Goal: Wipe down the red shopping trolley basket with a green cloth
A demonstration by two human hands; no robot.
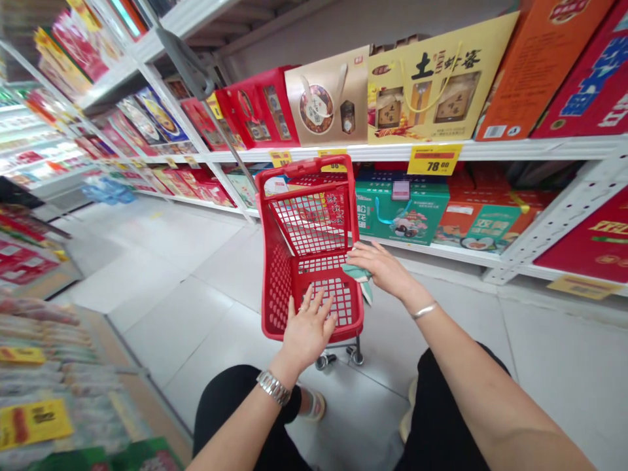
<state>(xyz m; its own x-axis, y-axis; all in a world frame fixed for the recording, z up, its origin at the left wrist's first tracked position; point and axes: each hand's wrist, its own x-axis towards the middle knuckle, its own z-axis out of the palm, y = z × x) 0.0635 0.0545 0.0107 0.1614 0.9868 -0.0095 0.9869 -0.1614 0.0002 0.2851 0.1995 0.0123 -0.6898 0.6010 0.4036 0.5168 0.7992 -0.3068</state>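
A small red shopping cart [275, 275] stands on the tiled aisle floor in front of me. My left hand [308, 327] rests on the cart's near rim with fingers spread, a ring on one finger and a metal watch at the wrist. My right hand [383, 267] lies over the cart's right rim and presses a folded teal cloth [362, 278] against it. A silver bangle sits on that wrist. A red packet [335, 208] stands inside the cart near its far end.
Store shelves [490, 150] on the right carry gift boxes, a yellow box [432, 85] and green boxes [402, 212], with a yellow 78.00 price tag [434, 159]. More goods fill shelves at the left. The grey tiled aisle [161, 261] runs ahead to the left.
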